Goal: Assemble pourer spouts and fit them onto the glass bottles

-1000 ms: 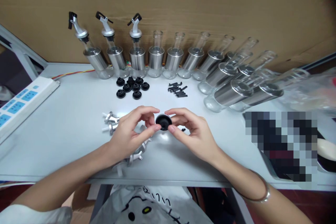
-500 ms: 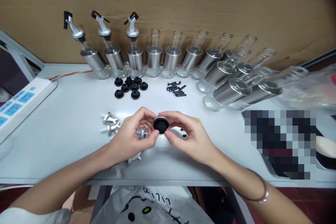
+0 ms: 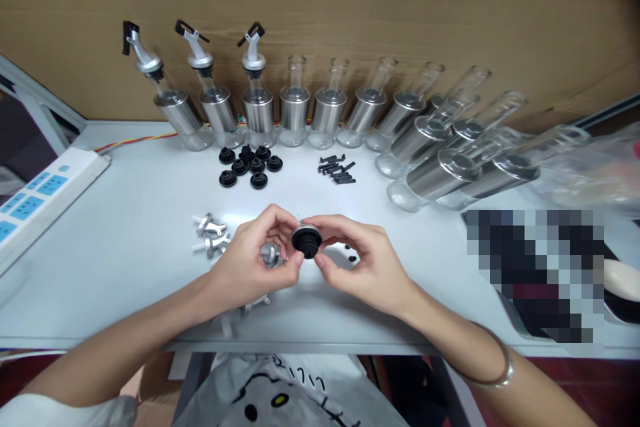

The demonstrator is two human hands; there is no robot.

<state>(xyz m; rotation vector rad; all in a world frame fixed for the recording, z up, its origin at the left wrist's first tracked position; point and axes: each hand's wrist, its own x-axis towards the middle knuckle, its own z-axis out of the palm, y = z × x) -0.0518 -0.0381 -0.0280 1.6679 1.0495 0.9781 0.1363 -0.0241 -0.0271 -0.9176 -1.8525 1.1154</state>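
Note:
Between both hands I hold a pourer top, its ribbed black stopper turned toward me inside a silver rim. My left hand is closed on its left edge with thumb and fingers. My right hand grips the right edge the same way. Silver pourer spouts lie beside and partly behind my left hand. A few tiny black pieces sit by my right hand, partly hidden. Farther back are a group of black stoppers and a pile of thin black levers.
Three bottles with pourers stand at the back left. Several open glass bottles with steel sleeves continue to the right. A white power strip lies at left, a plastic bag at right. Cardboard stands behind the table.
The pourer top has tilted slightly, so more of the ribbed stopper faces me. My right thumb has shifted a little away from its lower edge. Nothing else has visibly moved.

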